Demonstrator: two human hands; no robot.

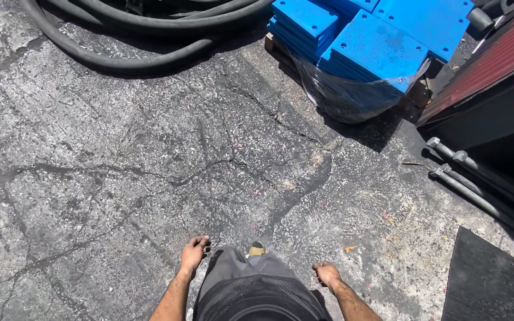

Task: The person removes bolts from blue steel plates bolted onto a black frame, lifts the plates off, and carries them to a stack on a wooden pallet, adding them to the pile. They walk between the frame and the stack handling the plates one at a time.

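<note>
With the left hand and right hand hanging loosely curled and empty, the person is risking tripping on the cracked asphalt or black hoses.

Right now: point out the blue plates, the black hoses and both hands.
blue plates (382,50), head view, top face of the front stack.
black hoses (120,62), head view, outer loop.
left hand (194,253), head view, back of hand.
right hand (327,274), head view, back of hand.

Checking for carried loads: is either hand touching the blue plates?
Apart: head view shows both the left hand and right hand empty, cracked asphalt separating them from blue plates.
</note>
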